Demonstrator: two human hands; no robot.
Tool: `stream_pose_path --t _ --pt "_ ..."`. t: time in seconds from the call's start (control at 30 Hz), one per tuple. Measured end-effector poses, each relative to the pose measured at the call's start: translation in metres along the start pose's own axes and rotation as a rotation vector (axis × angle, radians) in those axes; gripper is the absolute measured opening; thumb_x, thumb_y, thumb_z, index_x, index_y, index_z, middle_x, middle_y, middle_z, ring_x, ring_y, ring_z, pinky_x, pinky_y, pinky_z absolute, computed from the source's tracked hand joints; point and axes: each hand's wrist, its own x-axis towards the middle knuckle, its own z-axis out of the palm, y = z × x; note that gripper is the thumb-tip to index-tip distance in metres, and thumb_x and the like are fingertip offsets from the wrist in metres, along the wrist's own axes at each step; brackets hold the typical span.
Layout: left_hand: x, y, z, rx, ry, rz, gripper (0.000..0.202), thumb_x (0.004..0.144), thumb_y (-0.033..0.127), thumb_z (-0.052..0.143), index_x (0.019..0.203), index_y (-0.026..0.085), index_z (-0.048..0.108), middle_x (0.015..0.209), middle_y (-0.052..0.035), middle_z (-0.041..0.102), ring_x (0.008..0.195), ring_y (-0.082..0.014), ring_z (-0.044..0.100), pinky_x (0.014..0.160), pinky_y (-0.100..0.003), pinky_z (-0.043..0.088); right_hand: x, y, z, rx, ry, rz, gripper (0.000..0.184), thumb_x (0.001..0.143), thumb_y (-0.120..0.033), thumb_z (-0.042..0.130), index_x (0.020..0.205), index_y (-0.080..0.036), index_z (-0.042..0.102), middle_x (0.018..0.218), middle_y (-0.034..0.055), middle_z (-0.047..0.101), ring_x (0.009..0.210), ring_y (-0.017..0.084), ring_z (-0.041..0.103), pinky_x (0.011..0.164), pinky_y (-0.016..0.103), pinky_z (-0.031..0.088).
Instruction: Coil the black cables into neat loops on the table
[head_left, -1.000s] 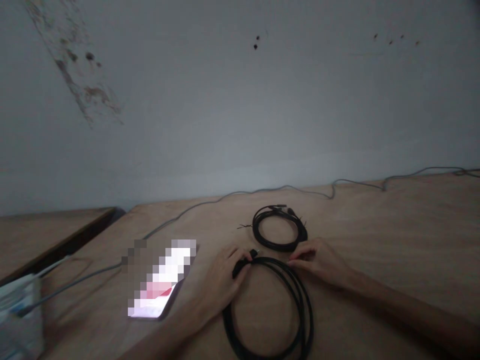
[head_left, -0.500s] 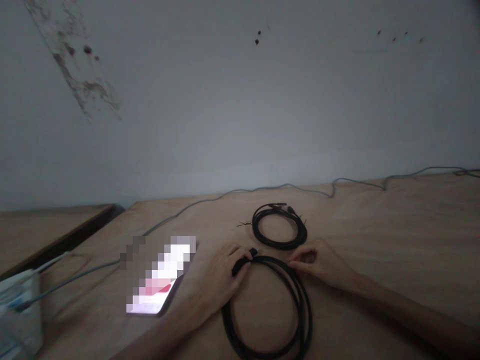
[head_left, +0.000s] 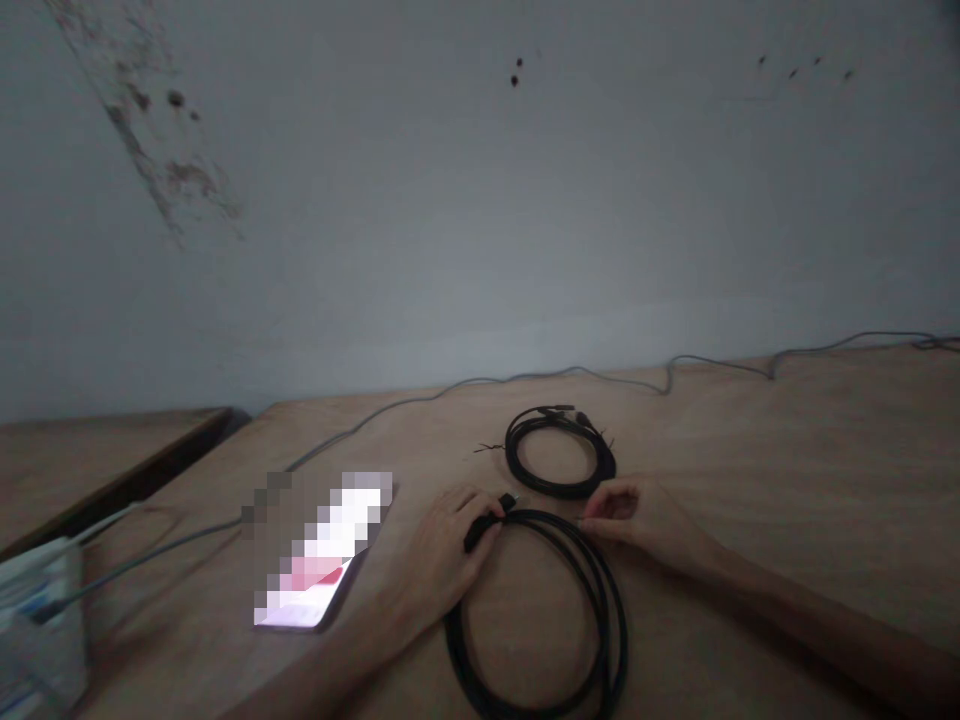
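The near black cable (head_left: 601, 610) lies looped on the desk (head_left: 787, 480), seemingly still untied. The left hand (head_left: 448, 535) has its grip clasped on its plug end; the right hand (head_left: 643, 515) pinches beside it, contents unclear. Beyond, the far coil (head_left: 559, 489) looks already tied.

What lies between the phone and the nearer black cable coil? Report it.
The head view shows wooden tabletop beside the phone, then the left hand, which touches the nearer black cable coil.
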Motion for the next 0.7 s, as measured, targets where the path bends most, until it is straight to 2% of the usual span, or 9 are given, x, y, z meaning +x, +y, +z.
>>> stream_pose_path --t 0.23,0.47,0.57,0.7 --pt "0.0 0.0 -0.001 0.007 -0.017 0.004 0.011 0.093 0.019 0.058 0.098 0.024 0.066 0.106 -0.0046 0.071 0.102 -0.0247 0.064 0.091 -0.041 0.05 0.002 0.01 0.006 0.116 -0.045 0.006 0.033 0.077 -0.05 0.081 0.082 -0.018 0.073 0.079 0.0044 0.076 0.072 0.018 0.07 0.063 0.026 0.052" --pt "0.0 -0.001 0.001 0.008 -0.009 0.01 0.012 0.093 0.019 0.058 0.098 0.025 0.067 0.107 -0.0043 0.071 0.102 -0.0246 0.064 0.092 -0.041 0.05 -0.004 -0.003 0.008 0.092 -0.041 -0.022 0.034 0.077 -0.049 0.079 0.084 -0.017 0.072 0.08 0.0057 0.075 0.073 0.019 0.071 0.063 0.027 0.054" --pt "-0.001 -0.002 0.002 0.019 -0.012 0.006 0.012 0.092 0.018 0.059 0.098 0.025 0.067 0.106 -0.0035 0.071 0.102 -0.0244 0.064 0.091 -0.04 0.05 -0.006 -0.006 0.007 0.031 -0.054 -0.046 0.03 0.081 -0.047 0.075 0.09 -0.018 0.075 0.083 0.0064 0.077 0.072 0.02 0.071 0.062 0.027 0.054" --pt "-0.001 -0.003 0.003 0.034 -0.011 0.006 0.012 0.093 0.018 0.059 0.1 0.025 0.067 0.106 -0.0022 0.071 0.102 -0.0239 0.064 0.091 -0.04 0.05 -0.008 -0.008 0.004 -0.132 -0.062 -0.073 0.022 0.088 -0.042 0.07 0.095 -0.024 0.081 0.085 0.0043 0.08 0.073 0.021 0.072 0.061 0.027 0.052"
